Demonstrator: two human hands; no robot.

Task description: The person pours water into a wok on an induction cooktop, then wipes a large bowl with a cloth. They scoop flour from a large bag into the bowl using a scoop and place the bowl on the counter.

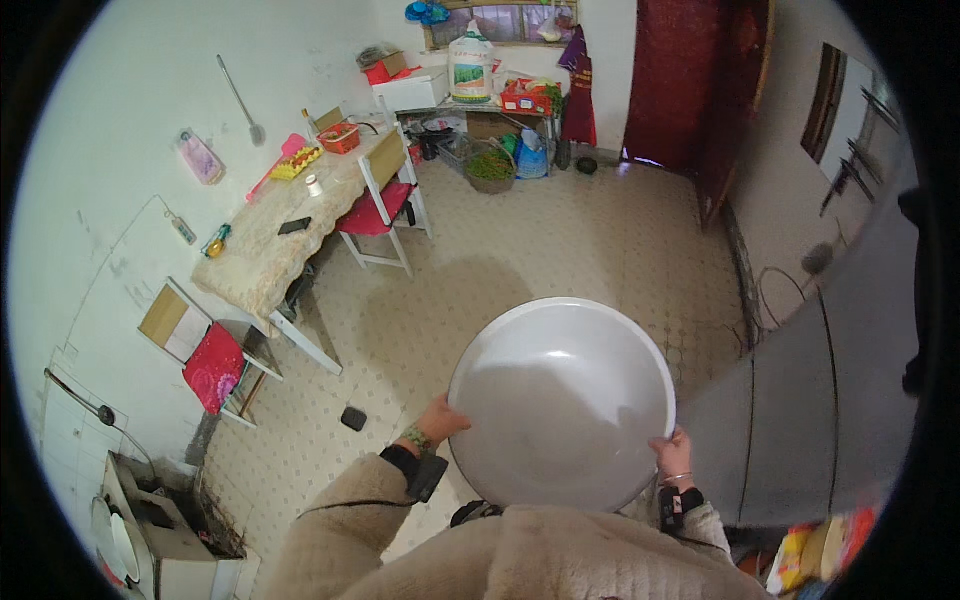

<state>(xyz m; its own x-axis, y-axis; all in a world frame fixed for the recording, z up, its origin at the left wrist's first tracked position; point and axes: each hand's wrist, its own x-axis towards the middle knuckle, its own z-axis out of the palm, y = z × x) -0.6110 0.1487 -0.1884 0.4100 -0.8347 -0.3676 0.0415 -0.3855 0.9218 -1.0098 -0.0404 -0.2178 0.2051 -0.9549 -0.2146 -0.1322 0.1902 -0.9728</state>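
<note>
Right before my body I hold a large round metal basin (555, 405) with a pale rim, and its inside faces up towards me. No object shows inside it, only a bright glint and shadows. My left hand (441, 422) grips the rim at the left, thumb over the edge. At the lower right of the rim, my right hand (673, 454) has hold of it the same way. The fingers beneath the basin are hidden. Each wrist carries a strapped black device, and the basin's near edge is close to my coat.
A table (247, 259) with a lace cloth stands along the left wall, with chairs (214, 371) by it. A small black object (354, 419) lies on the tiled floor. A grey surface (787, 420) rises close on my right. Ahead are a laden side table (480, 106) and a dark red door (667, 82).
</note>
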